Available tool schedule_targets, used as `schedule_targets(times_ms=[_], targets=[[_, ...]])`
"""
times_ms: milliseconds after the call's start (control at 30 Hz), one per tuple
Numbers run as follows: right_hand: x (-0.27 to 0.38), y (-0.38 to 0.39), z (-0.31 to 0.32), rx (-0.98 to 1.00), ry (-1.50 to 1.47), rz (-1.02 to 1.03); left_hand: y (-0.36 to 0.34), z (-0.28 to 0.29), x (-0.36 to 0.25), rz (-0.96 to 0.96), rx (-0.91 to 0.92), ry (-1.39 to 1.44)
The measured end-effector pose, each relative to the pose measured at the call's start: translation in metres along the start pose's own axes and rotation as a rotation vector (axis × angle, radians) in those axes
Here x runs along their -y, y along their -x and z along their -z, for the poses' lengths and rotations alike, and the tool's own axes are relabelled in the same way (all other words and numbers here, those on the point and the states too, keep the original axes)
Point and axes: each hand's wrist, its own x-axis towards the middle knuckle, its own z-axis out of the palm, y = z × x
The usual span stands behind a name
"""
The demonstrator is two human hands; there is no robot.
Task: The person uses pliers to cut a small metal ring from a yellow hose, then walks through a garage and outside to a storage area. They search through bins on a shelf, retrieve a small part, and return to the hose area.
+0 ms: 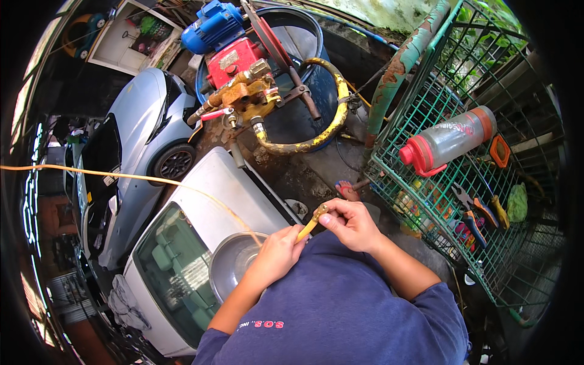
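In front of my chest I hold a yellow hose with a small brass fitting on its end. My left hand grips the hose. My right hand is closed on the fitting end, thumb pressed near it. A thin orange-yellow line crosses from the left toward my left hand; where it joins, I cannot tell. A metal bowl is beside my left forearm. Beyond my hands stands a pump with a blue motor, red body, corroded brass valves and a thick yellow looped hose.
A blue barrel stands behind the pump. At right, a green wire rack holds a bottle, pliers and other small items. Silver and white cars fill the left. A sandalled foot shows below the rack.
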Motion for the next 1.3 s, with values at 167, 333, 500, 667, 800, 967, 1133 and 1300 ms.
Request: schedule_targets(times_ms=[167, 333, 500, 667, 800, 967, 1133, 1300], targets=[[0.023, -0.016, -0.016, 0.099, 0.094, 0.166, -0.005, -0.003, 0.010, -0.074, -0.094, 0.144], [0.043, -0.026, -0.031, 0.147, 0.179, 0.427, -0.011, 0.012, 0.017, -0.204, -0.136, 0.401], [0.052, -0.028, -0.031, 0.237, 0.236, 0.550, -0.011, 0.018, 0.024, -0.183, -0.038, 0.905], [0.070, -0.025, -0.027, 0.136, 0.103, 0.426, -0.012, 0.020, 0.047, -0.134, -0.126, 1.313], [0.095, -0.055, -0.027, -0.114, -0.331, 0.284, 0.000, 0.030, 0.064, -0.141, -0.214, 1.126], [0.113, -0.101, -0.013, -0.302, -0.621, 0.202, 0.002, 0.050, 0.048, -0.174, -0.304, 0.207], [0.078, -0.140, -0.006, -0.340, -0.534, 0.064, -0.004, 0.061, 0.040, -0.085, -0.399, 0.009], [0.033, -0.098, -0.033, -0.329, -0.449, -0.137, -0.041, 0.111, -0.005, 0.061, -0.292, -0.296]])
